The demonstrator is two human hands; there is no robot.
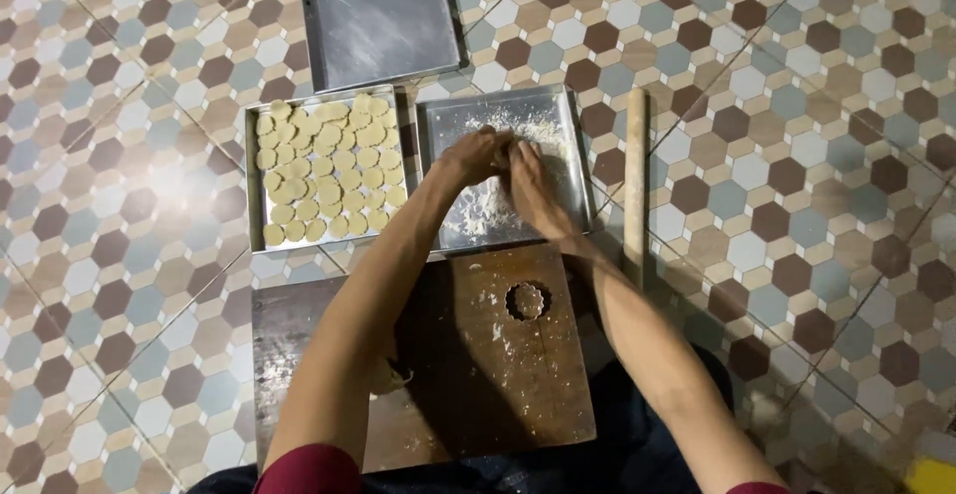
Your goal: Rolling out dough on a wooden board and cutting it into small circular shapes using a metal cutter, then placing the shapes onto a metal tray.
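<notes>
Both my hands are together over a metal tray (570, 121) dusted with flour. My left hand (474, 154) and my right hand (528, 183) touch each other above the flour heap (488, 210); what lies between the fingers is hidden. Below them is a dark wooden board (478, 374) with a round cutter (528, 301) standing on it. To the left, another metal tray (251, 170) holds several pale round dough discs (329, 170) in rows.
An empty metal tray (378, 21) lies at the top on the patterned hexagon floor tiles. A wooden rolling pin (635, 185) lies upright in the picture, right of the floured tray. A bit of dough (390, 379) shows on the board beside my left forearm.
</notes>
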